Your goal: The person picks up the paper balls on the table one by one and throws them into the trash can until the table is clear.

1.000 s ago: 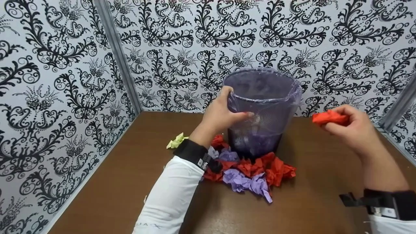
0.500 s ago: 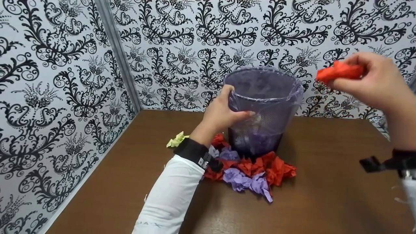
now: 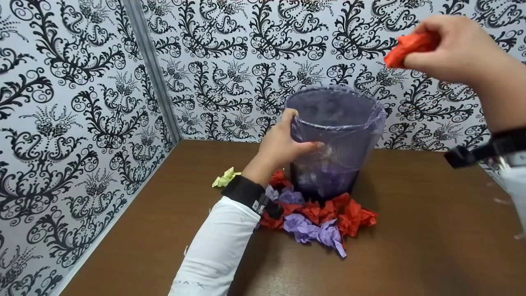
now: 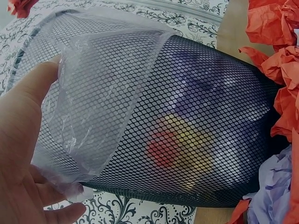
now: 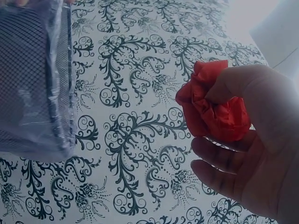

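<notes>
A black mesh wastebasket (image 3: 328, 144), lined with a translucent purple bag (image 4: 103, 88), stands on the table. My left hand (image 3: 279, 142) grips its rim at the left, the thumb lying along the outside over the bag. Up at the right, above rim height, my right hand (image 3: 456, 51) pinches a crumpled red paper ball (image 5: 212, 102) between thumb and fingers, apart from the basket. Through the mesh, red and yellow crumpled paper (image 4: 182, 149) and some purple show inside the basket.
Crumpled red paper (image 3: 349, 216) and purple paper (image 3: 302, 228) lie heaped before the basket on the brown table (image 3: 164, 230). A yellow-green crumpled paper (image 3: 225, 177) sits left of the basket. Patterned walls (image 3: 230, 74) stand behind and at the left.
My right hand has risen from beside the basket to well above its rim level, carrying the red paper ball. The left hand keeps its grip on the rim.
</notes>
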{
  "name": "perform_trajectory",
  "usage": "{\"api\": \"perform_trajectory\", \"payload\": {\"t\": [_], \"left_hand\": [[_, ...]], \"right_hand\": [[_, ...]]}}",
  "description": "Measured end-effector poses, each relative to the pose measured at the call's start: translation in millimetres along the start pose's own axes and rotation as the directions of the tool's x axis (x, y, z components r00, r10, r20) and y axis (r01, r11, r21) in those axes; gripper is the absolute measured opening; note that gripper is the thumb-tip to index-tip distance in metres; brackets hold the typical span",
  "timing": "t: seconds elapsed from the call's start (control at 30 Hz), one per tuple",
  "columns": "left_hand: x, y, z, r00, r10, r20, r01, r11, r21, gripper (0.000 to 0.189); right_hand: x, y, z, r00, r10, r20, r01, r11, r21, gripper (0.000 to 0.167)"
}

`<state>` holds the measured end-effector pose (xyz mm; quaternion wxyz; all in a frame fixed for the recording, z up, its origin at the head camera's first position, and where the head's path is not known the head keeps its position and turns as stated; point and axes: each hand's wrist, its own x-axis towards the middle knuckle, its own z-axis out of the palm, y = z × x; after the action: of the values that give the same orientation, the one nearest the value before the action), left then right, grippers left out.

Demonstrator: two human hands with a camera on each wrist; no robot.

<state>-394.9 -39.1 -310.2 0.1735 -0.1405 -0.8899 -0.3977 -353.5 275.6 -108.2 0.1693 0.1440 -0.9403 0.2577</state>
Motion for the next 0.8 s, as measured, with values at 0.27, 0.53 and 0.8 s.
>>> {"api": "perform_trajectory", "payload": {"t": [0.27, 0.53, 0.8], "left_hand": [[-0.3, -0.6, -1.1, 1.000, -0.014, 0.011, 0.015, 1.000, -0.019, 0.091], [-0.3, 0.5, -0.7, 1.000, -0.007, 0.017, 0.007, 1.000, -0.016, 0.091], [0.4, -1.2, 0.6, 1.000, 0.002, 0.002, -0.002, 1.000, -0.010, 0.090]], "right_hand": [[37.5, -20, 12, 0.995, 0.011, 0.099, -0.003, 0.997, -0.073, 0.033], [60.9, -20, 37, 0.987, 0.043, 0.156, -0.031, 0.996, -0.084, 0.040], [66.4, -9, 72, 0.977, 0.050, 0.209, -0.031, 0.995, -0.094, 0.045]]}}
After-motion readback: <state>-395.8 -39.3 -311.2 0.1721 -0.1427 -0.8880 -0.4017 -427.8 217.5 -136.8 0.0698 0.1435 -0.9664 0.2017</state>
